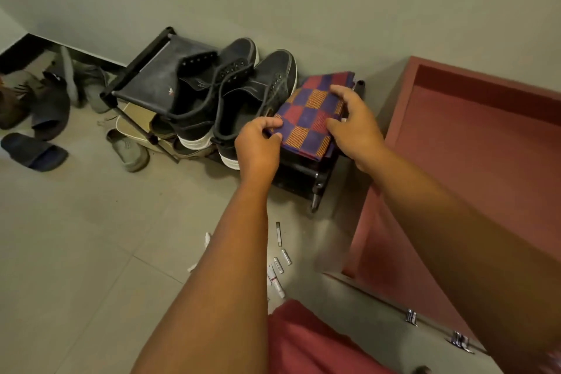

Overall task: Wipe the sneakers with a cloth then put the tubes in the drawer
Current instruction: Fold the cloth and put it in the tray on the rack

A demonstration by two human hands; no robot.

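A folded checkered cloth (312, 112) in blue, red and orange lies on the right end of a black shoe rack (145, 82). My left hand (258, 149) pinches its near left corner. My right hand (355, 127) lies over its right side with fingers spread and curved on the fabric. Two black sneakers (243, 94) with white soles stand side by side on the rack just left of the cloth. Several small white tubes (277, 267) lie on the tiled floor below the rack, partly hidden by my left forearm. A red open drawer (473, 161) fills the right side.
Slippers and sandals (36, 149) are scattered on the floor at the left, more shoes sit under the rack. A grey wall runs behind the rack. The drawer's front with metal handles (413, 317) juts out at the lower right. Bits of white paper (206, 240) lie by the tubes.
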